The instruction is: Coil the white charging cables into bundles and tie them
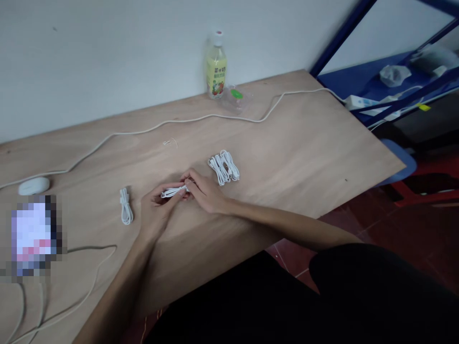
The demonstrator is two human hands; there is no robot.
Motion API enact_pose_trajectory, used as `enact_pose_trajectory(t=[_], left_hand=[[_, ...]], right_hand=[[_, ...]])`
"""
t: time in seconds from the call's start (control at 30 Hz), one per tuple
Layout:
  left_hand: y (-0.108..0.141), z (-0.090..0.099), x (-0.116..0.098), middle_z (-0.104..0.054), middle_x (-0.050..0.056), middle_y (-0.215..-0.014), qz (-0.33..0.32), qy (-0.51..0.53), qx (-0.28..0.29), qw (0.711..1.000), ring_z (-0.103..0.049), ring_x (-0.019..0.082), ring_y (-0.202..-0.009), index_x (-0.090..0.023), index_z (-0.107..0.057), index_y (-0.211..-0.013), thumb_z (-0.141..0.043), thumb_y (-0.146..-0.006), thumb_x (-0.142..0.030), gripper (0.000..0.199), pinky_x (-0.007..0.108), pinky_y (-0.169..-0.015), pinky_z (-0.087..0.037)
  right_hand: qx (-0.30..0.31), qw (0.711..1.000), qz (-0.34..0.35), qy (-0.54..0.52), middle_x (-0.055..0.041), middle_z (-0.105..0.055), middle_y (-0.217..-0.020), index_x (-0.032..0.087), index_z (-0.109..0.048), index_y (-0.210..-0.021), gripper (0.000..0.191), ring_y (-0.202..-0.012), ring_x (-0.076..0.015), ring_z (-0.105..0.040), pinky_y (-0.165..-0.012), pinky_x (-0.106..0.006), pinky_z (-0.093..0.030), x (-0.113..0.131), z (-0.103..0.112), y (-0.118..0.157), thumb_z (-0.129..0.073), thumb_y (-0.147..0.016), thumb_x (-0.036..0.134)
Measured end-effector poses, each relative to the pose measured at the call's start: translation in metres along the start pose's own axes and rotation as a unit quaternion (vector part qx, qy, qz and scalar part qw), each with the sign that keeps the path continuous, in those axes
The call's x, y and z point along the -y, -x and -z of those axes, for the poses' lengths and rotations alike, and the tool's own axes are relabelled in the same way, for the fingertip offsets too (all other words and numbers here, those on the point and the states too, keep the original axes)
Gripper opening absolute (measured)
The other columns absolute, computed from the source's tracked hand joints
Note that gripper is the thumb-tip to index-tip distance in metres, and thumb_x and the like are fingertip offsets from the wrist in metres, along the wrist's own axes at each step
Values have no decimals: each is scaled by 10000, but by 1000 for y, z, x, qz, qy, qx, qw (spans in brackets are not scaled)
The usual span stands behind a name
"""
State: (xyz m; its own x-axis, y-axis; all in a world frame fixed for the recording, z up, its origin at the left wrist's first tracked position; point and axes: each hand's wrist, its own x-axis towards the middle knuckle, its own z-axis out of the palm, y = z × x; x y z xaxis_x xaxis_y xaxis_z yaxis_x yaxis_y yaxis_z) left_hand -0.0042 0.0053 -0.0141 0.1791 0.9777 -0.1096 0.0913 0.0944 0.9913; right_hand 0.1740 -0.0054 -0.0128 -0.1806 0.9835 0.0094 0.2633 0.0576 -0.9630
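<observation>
Between both hands is a coiled white cable [173, 192], held just above the wooden table [287, 157]. My left hand [157, 208] is closed around its left part, thumb along the near side. The fingers of my right hand [202, 191] pinch its right end, which they partly hide. To the right lie bundled white cables [224, 167], side by side and touching. Left of my left hand rests another bundled white cable [125, 206], apart from the rest. Small white tie pieces [170, 142] lie beyond my hands.
A drink bottle [216, 69] stands against the wall beside a clear plastic package [235, 99]. A long white cord [172, 122] crosses the back of the table to a power strip [369, 106]. At the left are a white rounded case [34, 186] and a blurred-out device [34, 234].
</observation>
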Motion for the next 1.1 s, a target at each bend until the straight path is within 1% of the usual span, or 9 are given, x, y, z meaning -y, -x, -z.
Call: enact_pose_trajectory(t=[0.13, 0.27, 0.43, 0.53, 0.67, 0.83, 0.97, 1.1], left_hand=[[-1, 0, 0, -868, 73, -921, 5, 23, 6, 1000, -809, 218, -780, -194, -874, -1013, -995, -720, -498, 439, 351, -806, -680], [1, -2, -5, -870, 72, -897, 4, 25, 12, 1000, -811, 228, -757, -191, -875, -1003, -986, -726, -507, 435, 366, -793, -689], [5, -4, -10, -867, 63, -863, 13, 30, 11, 999, -815, 226, -760, -184, -868, -1029, -990, -721, -465, 434, 366, -818, -688], [6, -5, -12, -855, 49, -820, 13, 32, 19, 999, -819, 228, -761, -185, -860, -1036, -986, -729, -440, 418, 369, -831, -689], [7, -5, -14, -838, 44, -780, 10, 25, 35, 999, -813, 236, -731, -182, -845, -1026, -970, -747, -449, 406, 381, -790, -693], [8, -7, -13, -847, 50, -842, 0, 29, 28, 999, -806, 229, -733, -194, -844, -1020, -962, -750, -448, 389, 374, -757, -690], [9, -9, -12, -849, 52, -864, -6, 40, 23, 999, -794, 219, -720, -199, -845, -976, -971, -735, -440, 364, 363, -736, -686], [10, -10, -13, -840, 46, -828, -9, 42, 20, 999, -793, 214, -726, -192, -849, -1001, -963, -751, -417, 355, 347, -735, -683]], right_hand=[[-18, 1000, 5, 5, 16, -628, -833, 263, -538, -1033, 120, -806, -203, -639, -790, -344, -470, -3, -3, -1, -446, -1087, 316], [-26, 999, 7, -20, 13, -630, -829, 265, -535, -1026, 118, -806, -209, -641, -764, -341, -474, -5, -4, -1, -458, -1070, 342], [-57, 996, 32, -62, -15, -673, -903, 255, -557, -1009, 162, -850, -213, -656, -801, -352, -498, -10, -6, -1, -487, -1056, 393], [-61, 994, 28, -85, -29, -682, -936, 249, -571, -1002, 196, -851, -209, -656, -784, -347, -513, -13, -6, -2, -500, -1058, 422], [-61, 993, 9, -103, -41, -683, -959, 246, -588, -1000, 237, -892, -211, -662, -748, -327, -523, -14, -7, -1, -504, -1069, 457], [-38, 989, -21, -143, -33, -681, -913, 246, -601, -1007, 305, -766, -201, -639, -650, -315, -509, -15, -6, -1, -541, -1056, 541], [-48, 990, -23, -134, -28, -661, -889, 250, -616, -1010, 356, -700, -190, -591, -591, -308, -472, -15, -5, 0, -541, -1046, 596], [-46, 991, -25, -123, 2, -606, -825, 251, -615, -1019, 370, -609, -166, -516, -542, -299, -425, -13, -3, 1, -530, -1052, 609]])
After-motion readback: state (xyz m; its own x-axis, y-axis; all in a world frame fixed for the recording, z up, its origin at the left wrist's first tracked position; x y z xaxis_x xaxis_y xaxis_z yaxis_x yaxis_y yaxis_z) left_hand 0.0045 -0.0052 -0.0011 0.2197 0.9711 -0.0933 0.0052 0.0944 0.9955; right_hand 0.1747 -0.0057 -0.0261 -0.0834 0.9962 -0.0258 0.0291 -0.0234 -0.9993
